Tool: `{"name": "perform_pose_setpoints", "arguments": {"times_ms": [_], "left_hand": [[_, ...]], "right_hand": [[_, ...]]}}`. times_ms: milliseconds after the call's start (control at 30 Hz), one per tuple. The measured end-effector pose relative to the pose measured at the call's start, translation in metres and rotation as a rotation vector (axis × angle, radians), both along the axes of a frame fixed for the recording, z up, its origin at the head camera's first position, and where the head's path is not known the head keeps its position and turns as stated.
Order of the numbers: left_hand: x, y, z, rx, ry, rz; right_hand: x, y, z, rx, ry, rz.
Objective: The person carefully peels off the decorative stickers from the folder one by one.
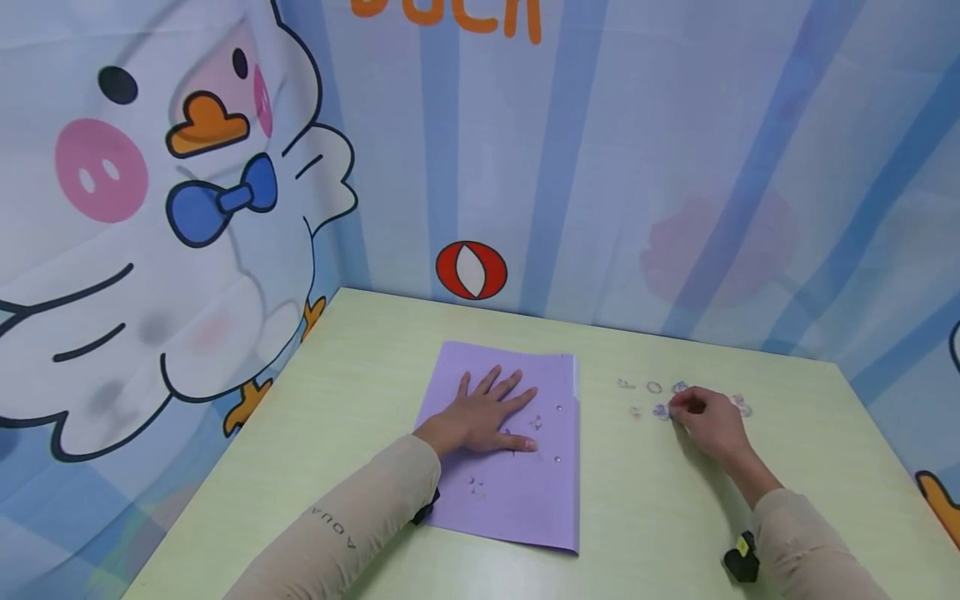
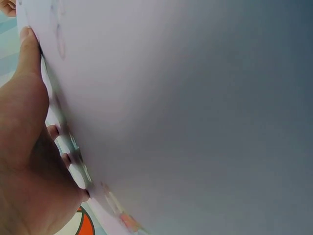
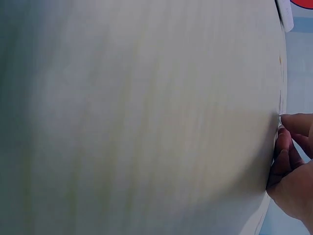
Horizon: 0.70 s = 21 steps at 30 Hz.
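Note:
My left hand (image 1: 483,417) lies flat with spread fingers on a purple folder (image 1: 517,512), near a few small faint designs on its cover. In the left wrist view, the left thumb (image 2: 30,54) rests along the folder's surface. Over to the right, my right hand (image 1: 712,421) is low at the table, its thumb and forefinger pinched at a small bluish sticker (image 1: 661,411). The right wrist view shows the right hand (image 3: 293,161) at the edge, fingers curled and tips together at the tabletop; the sticker is mostly hidden there.
Several small sticker-like pieces lie in rows on the pale table (image 1: 637,517), among them a ring-shaped one (image 1: 654,387) and a pinkish one (image 1: 635,412). A printed cloth (image 1: 495,125) with a duck hangs behind the table.

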<state>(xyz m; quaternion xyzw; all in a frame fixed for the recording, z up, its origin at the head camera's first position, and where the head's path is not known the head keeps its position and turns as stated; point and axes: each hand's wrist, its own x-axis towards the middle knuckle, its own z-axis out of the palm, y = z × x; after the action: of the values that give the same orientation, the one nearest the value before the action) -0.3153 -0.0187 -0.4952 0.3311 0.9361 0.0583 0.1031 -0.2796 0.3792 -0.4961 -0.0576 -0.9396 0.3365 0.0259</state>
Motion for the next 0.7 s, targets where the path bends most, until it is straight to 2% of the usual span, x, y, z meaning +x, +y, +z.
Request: {"name": "perform_pose_setpoints", "arguments": {"times_ms": [333,700], "left_hand": [[-0.0001,0.0001,0.0013,0.000,-0.002,-0.003],[0.0012,-0.0001,0.0037,0.020,-0.011,-0.001]], "right_hand": [[0.0043,-0.0002,0.0041,-0.002,-0.015,-0.001],[0.0100,0.0023,0.0064,-0.114,-0.014,-0.035]]}}
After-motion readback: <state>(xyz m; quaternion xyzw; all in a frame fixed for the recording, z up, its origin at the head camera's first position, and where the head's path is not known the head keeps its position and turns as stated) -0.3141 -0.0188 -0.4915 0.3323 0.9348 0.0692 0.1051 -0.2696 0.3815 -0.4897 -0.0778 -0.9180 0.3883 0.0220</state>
